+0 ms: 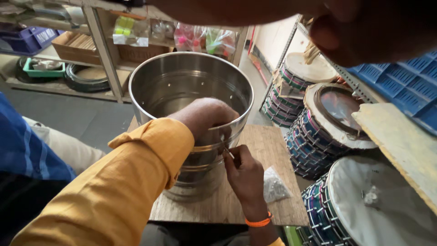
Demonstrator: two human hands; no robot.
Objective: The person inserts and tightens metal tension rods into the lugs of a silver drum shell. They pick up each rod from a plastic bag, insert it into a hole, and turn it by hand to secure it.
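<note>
A steel drum shell [182, 86] stands upright on the small wooden desk [268, 146], its open mouth up, so both its inner and outer wall can be reached at once. The left hand [207, 119] goes over the rim and rests inside, fingers curled against the wall, seemingly bracing it. The right hand [243, 171] sits outside, just below the rim, pinching a thin metal tool [226, 149] against the shell. A small clear bag of hardware [275, 184] lies on the desk just beside that wrist. Room is tight: finished drums [327, 132] crowd the desk's right edge, and a shelf rack [102, 54] stands behind.
</note>
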